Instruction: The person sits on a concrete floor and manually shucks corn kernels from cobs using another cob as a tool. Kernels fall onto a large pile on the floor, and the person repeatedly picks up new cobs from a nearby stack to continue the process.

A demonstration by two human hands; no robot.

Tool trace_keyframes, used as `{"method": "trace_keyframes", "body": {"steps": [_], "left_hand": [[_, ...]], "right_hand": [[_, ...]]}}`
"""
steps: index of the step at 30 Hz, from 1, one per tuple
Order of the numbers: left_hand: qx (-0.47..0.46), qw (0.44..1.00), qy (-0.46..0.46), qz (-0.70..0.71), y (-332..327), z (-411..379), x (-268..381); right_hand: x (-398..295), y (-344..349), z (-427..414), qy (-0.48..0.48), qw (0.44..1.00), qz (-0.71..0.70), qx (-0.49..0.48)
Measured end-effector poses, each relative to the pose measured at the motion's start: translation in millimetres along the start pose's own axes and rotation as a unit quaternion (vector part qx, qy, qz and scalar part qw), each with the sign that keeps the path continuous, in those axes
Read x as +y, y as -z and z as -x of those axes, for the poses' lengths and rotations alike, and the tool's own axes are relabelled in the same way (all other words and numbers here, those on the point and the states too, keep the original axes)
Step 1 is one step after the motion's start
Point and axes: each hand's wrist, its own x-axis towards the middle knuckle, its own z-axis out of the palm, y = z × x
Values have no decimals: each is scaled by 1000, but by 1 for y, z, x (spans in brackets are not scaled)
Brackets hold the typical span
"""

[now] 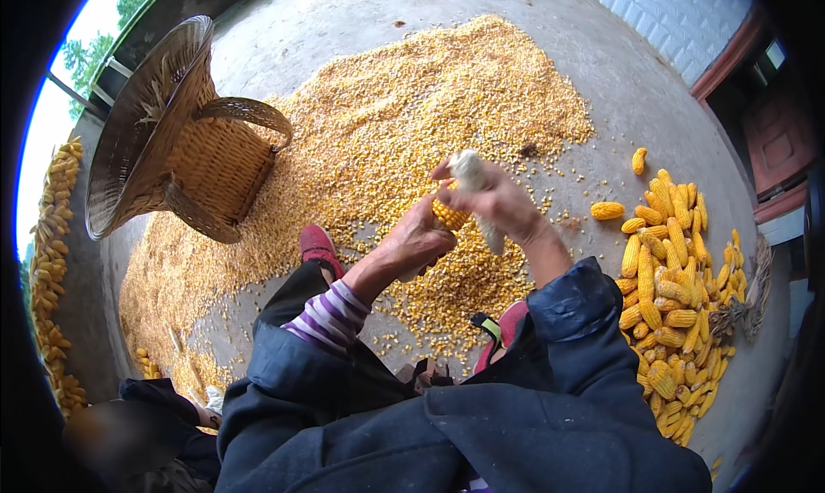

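Note:
My left hand grips a yellow corn cob, partly stripped as far as can be told. Against its upper end my right hand is closed around a pale, bare corncob, whose top sticks out above the fingers and whose lower end points down beside the wrist. The two hands nearly touch. Beneath them a heap of loose corn kernels lies on the concrete floor between my red shoes. Part of the yellow cob is hidden by the fingers.
A wide spread of kernels covers the floor ahead. At the left a wicker basket with a flared rim stands on it. Whole corn cobs are piled at the right; more cobs line the far left edge. Another person is at the lower left.

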Motion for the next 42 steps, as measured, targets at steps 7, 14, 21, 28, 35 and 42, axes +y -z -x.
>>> {"method": "trace_keyframes", "body": {"steps": [7, 14, 21, 28, 35, 42], "left_hand": [[163, 888, -48, -427, -28, -14, -38], [242, 843, -126, -464, -21, -13, -25], [241, 866, -116, -422, -30, -22, -27], [147, 980, -52, -125, -25, -32, -47], [116, 982, 7, -151, -12, -21, -29], [38, 996, 56, 56, -30, -23, -16]], "right_hand": [[49, -13, -17, -33, 969, 66, 235], [27, 12, -19, -27, 969, -171, 178], [45, -22, -20, 42, 964, 86, 247], [52, 4, -24, 135, 937, 159, 281], [5, 9, -12, 58, 960, -177, 206], [25, 4, -24, 186, 929, 116, 299]]}}
